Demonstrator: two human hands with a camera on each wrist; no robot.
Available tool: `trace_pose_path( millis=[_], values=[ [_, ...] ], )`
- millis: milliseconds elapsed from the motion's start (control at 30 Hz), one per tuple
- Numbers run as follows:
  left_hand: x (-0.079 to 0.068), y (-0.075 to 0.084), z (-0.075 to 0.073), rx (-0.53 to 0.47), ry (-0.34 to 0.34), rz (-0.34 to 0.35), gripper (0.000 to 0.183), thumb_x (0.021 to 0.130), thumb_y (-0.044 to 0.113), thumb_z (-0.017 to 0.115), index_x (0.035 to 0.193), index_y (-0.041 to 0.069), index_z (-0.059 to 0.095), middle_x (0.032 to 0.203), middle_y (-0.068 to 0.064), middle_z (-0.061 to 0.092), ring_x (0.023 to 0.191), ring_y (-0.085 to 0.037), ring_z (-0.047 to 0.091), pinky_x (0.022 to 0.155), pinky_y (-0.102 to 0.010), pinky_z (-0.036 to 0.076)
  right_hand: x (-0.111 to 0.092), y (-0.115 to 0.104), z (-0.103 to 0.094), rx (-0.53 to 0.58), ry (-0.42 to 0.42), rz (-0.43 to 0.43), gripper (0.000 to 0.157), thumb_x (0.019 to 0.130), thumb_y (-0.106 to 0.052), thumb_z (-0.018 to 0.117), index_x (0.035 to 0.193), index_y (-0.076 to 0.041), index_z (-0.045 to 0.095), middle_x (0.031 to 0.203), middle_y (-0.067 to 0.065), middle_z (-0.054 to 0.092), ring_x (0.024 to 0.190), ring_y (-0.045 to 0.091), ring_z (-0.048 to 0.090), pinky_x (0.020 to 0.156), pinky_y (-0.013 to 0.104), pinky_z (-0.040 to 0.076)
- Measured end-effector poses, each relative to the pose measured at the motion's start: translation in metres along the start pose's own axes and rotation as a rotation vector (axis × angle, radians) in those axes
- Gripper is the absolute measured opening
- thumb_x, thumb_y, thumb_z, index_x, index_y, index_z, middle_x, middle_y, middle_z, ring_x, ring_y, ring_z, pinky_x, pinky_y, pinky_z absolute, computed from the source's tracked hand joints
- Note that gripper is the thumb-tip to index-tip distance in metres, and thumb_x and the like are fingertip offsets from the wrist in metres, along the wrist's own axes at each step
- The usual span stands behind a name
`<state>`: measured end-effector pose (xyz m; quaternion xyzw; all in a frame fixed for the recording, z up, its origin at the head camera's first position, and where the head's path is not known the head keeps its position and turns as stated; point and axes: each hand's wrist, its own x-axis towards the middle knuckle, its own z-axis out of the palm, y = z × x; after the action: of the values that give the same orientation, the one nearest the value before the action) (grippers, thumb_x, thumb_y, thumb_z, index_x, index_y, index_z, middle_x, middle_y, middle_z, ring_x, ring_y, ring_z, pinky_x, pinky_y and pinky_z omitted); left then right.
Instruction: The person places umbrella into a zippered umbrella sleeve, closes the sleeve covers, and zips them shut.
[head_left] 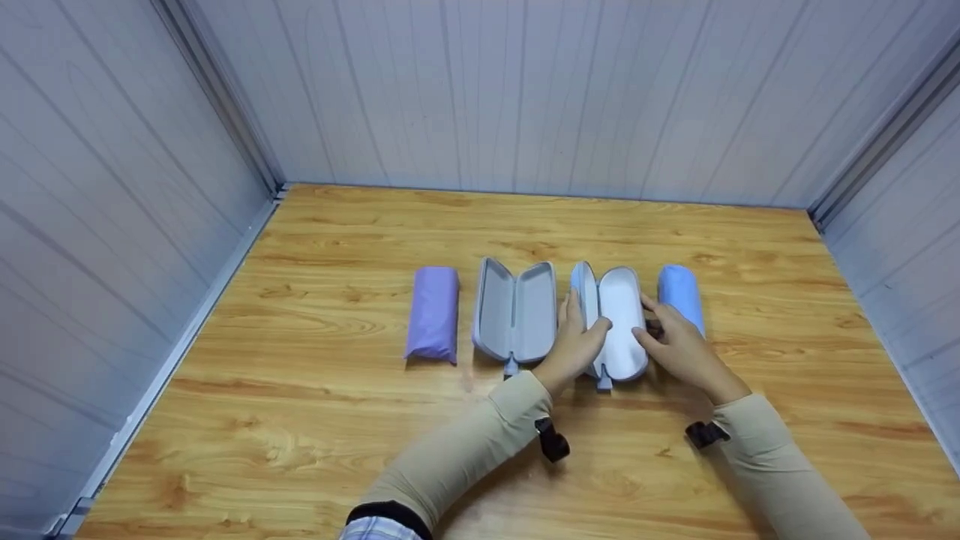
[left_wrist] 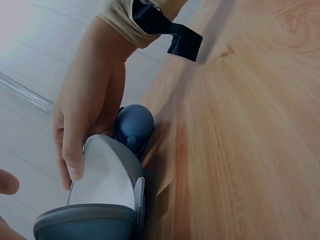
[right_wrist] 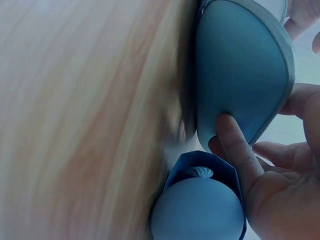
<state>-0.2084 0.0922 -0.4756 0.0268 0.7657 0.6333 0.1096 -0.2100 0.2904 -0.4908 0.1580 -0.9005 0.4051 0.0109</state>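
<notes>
A blue zip-up hard case (head_left: 621,319) with a white lining lies spread open on the table. My left hand (head_left: 576,341) holds its left half, thumb over the inner edge and fingers against the outer side. On the right half, my right hand (head_left: 679,349) has its thumb inside the rim, while its fingers (right_wrist: 232,132) press the outer shell. Just right of that hand lies a blue folded umbrella (head_left: 682,296); its rounded handle end (right_wrist: 197,207) and cord show in the right wrist view.
Left of my left hand, a second hard case (head_left: 536,311), grey-lined with a purple outside, lies open. Farther left is a purple folded umbrella (head_left: 433,311) in its sleeve. Panelled walls (head_left: 480,97) border the wooden table (head_left: 300,420) at the back and sides.
</notes>
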Motion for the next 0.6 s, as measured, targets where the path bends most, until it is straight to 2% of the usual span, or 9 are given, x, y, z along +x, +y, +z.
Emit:
trace_pose_path(
  millis=[167, 367, 600],
  values=[
    [0.0022, -0.0019, 0.0027, -0.023, 0.017, -0.034, 0.083, 0.094, 0.028, 0.054, 0.159, 0.0, 0.011, 0.162, -0.022, 0.015, 0.148, -0.03, 0.018, 0.119, -0.041, 0.019, -0.0004, 0.0016, -0.0004, -0.02, 0.001, -0.002, 0.061, 0.1, -0.008, 0.061, 0.151, 0.008, 0.033, 0.137, 0.033, 0.048, 0.117, 0.045, 0.057, 0.096, 0.053, 0.049],
    [0.0065, -0.0046, 0.0042, -0.125, 0.021, -0.09, 0.082, 0.093, 0.025, 0.055, 0.16, 0.003, 0.013, 0.162, -0.018, 0.02, 0.147, -0.027, 0.021, 0.119, -0.04, 0.021, -0.0005, 0.0021, -0.0009, -0.016, 0.001, 0.0, 0.061, 0.1, -0.008, 0.061, 0.152, 0.008, 0.032, 0.138, 0.034, 0.047, 0.115, 0.044, 0.058, 0.096, 0.053, 0.05],
    [0.0096, -0.0052, 0.0033, -0.177, 0.018, -0.084, 0.077, 0.095, 0.022, 0.054, 0.159, 0.002, 0.016, 0.159, -0.019, 0.028, 0.142, -0.027, 0.031, 0.116, -0.041, 0.028, -0.0012, 0.0016, -0.0013, -0.025, -0.001, 0.002, 0.06, 0.101, -0.009, 0.06, 0.151, 0.009, 0.032, 0.138, 0.034, 0.047, 0.116, 0.044, 0.058, 0.097, 0.054, 0.049]
  ],
)
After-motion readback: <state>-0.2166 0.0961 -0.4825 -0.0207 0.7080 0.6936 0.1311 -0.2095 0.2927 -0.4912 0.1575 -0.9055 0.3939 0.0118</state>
